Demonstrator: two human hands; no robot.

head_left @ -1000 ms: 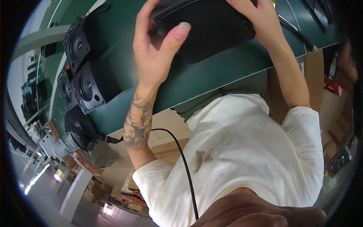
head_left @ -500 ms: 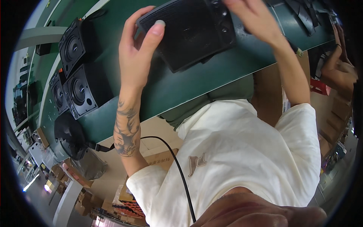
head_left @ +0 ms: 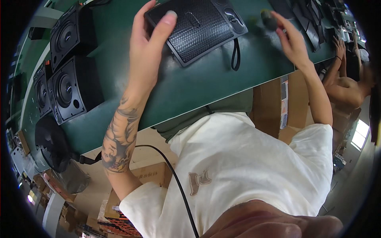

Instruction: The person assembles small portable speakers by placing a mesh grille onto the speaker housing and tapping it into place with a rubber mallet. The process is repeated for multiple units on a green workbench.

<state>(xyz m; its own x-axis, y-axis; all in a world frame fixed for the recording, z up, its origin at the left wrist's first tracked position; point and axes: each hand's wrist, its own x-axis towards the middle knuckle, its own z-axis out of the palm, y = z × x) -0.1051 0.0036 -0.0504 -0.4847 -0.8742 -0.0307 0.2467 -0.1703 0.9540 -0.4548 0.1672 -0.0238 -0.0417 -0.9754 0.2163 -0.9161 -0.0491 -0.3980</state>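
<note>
Brown boxes under and beside the green surface

A tall brown cardboard box (head_left: pixel 295 99) stands just under the near edge of the green surface (head_left: pixel 206 83), toward its right end, and a thin strip label (head_left: pixel 284 103) in blue and white runs down the box's left side. Another brown cardboard box (head_left: pixel 152 174) sits lower down, under the surface's left part, with its flat top showing. Below that box is a stack of small packages (head_left: pixel 119 226) in dark, red and orange colours, too small to tell apart. No screens or signs show.
</note>
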